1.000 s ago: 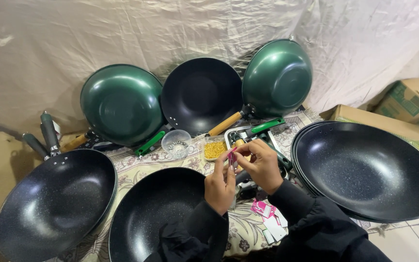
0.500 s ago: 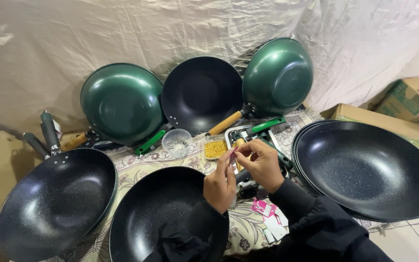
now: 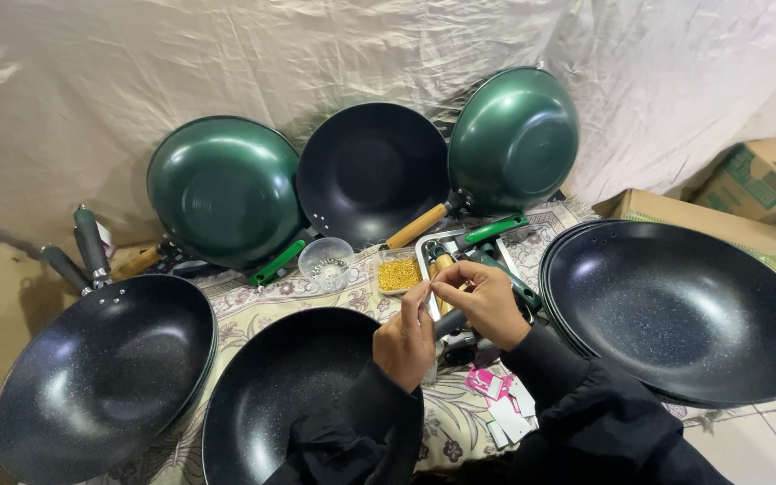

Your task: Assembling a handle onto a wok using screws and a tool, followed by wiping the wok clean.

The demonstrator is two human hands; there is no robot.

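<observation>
My left hand [image 3: 404, 344] and my right hand [image 3: 480, 299] meet above the patterned mat, fingertips pinched together on a small pale item too tiny to identify. They hover over a white tray [image 3: 427, 246] holding wooden and green pan handles [image 3: 494, 229]. A black wok [image 3: 298, 395] lies right below my left forearm. A small tub of yellow bits [image 3: 399, 274] sits just beyond my fingers, and a clear glass bowl [image 3: 326, 263] stands left of it.
Black woks lie at left [image 3: 101, 377] and stacked at right [image 3: 684, 310]. Two green pans [image 3: 222, 190] [image 3: 514, 139] and a black one [image 3: 370, 172] lean on the draped cloth backdrop. Pink and white packets [image 3: 496, 391] lie on the mat. Cardboard boxes [image 3: 756, 180] stand at far right.
Both hands stay together over the tray; my fingers have shifted slightly on the small item. Nothing else has moved.
</observation>
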